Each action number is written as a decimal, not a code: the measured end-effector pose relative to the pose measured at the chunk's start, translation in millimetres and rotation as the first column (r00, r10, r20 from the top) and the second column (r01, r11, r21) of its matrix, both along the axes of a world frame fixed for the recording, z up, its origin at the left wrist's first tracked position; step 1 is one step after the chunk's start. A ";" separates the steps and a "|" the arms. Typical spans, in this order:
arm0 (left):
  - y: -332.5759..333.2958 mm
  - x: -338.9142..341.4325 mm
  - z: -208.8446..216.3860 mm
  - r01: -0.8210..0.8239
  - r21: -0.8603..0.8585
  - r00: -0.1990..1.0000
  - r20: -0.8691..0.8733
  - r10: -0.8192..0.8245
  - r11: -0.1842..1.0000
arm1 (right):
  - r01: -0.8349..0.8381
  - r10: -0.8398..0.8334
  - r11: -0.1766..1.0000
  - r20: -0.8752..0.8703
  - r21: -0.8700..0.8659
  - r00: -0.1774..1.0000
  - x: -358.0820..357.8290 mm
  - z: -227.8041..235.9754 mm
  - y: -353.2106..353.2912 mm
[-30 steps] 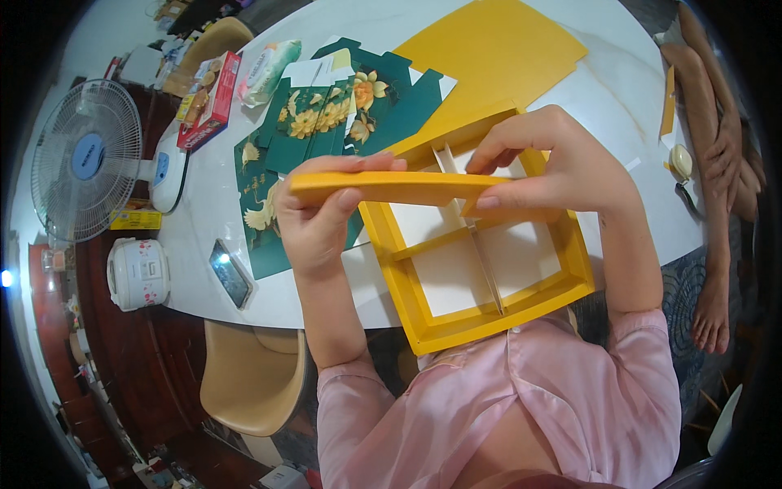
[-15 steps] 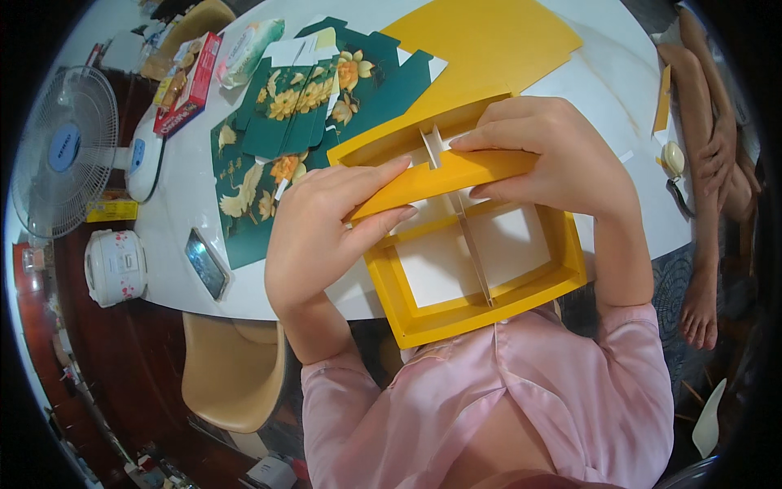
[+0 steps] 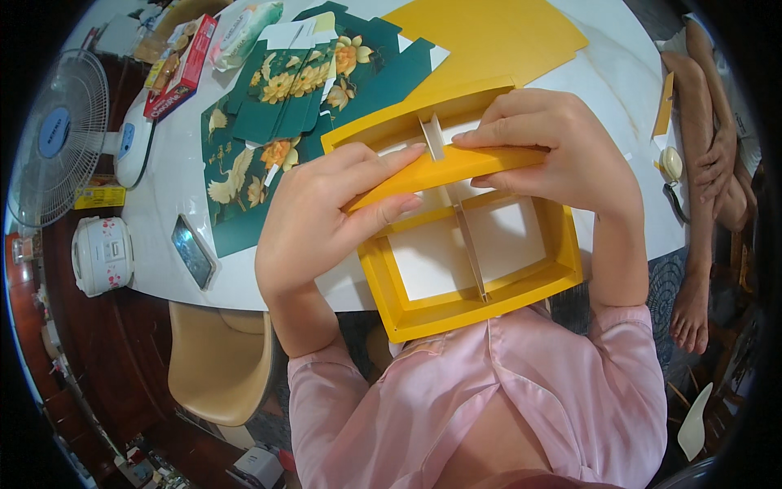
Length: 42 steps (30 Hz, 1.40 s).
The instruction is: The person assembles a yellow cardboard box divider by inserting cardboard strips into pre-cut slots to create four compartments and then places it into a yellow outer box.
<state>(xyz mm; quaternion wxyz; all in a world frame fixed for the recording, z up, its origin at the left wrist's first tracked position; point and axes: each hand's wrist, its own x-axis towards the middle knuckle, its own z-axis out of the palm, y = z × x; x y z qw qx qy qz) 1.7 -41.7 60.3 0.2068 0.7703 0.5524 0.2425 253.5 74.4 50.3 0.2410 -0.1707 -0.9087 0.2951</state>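
Note:
A yellow cardboard box tray [image 3: 521, 297] with a white bottom sits tilted at the table's near edge, close against my body. Across its middle runs a yellow cardboard divider [image 3: 448, 174], pinched at its left end by my left hand [image 3: 314, 208], thumb below and fingers on top. The right end is held the same way by my right hand [image 3: 562, 138]. A thin pale divider strip [image 3: 470, 254] crosses under it lengthwise, and its far end [image 3: 432, 137] stands up beside my left fingertips. How the two strips meet is partly hidden by the yellow one.
Flat yellow card [image 3: 497, 41] and green flower-printed cartons [image 3: 281, 122] lie beyond the tray. At left are a phone [image 3: 194, 251], a red snack box [image 3: 183, 69], a wipes pack [image 3: 246, 37], a fan [image 3: 57, 134] and a rice cooker [image 3: 103, 256]. Another person's leg [image 3: 692, 163] is at right.
My left fingers have shifted slightly along the yellow divider toward its middle. The notch seen in its top edge is now covered. The whole view has shifted a little.

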 end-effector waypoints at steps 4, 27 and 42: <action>-0.5 1.7 -0.7 0.010 0.001 0.999 0.047 -0.010 1.000 | -0.029 0.027 0.999 -0.042 -0.045 0.999 2.1 0.2 2.0; 11.2 -10.5 -5.1 -0.064 -0.441 0.942 0.271 0.201 0.895 | 0.051 -0.025 0.986 0.161 -0.158 0.987 7.0 -1.6 9.0; 36.0 -12.5 -42.6 -0.119 -0.277 0.335 0.893 0.301 0.953 | 0.184 -0.170 0.764 0.083 -0.619 0.982 7.6 -0.9 29.6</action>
